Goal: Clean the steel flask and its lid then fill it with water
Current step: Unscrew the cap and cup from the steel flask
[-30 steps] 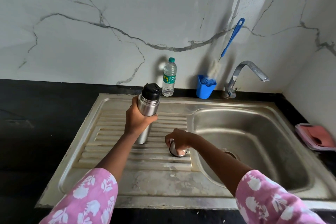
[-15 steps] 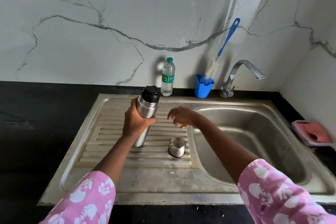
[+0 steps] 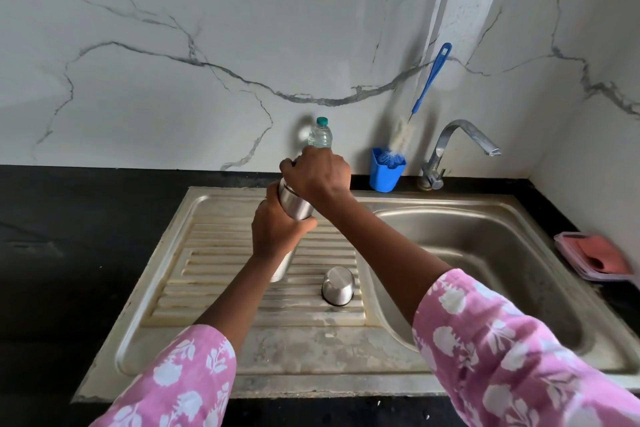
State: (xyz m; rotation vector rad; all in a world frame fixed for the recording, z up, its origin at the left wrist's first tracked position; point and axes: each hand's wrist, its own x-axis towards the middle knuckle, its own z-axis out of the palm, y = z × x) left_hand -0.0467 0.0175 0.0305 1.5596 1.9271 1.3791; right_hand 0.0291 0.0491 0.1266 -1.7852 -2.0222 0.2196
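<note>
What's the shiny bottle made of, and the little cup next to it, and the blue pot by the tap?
The flask looks like brushed steel: grey with a soft sheen. The small upturned cup has the same steel look, with bright glints. The blue pot is probably plastic: one even, dull colour.

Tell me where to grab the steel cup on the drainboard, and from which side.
Grip the steel cup round its side wall, from above on the basin side. It stands mouth-down on the drainboard, closed base up, so no rim can be pinched, and the flask is close on its left.
</note>
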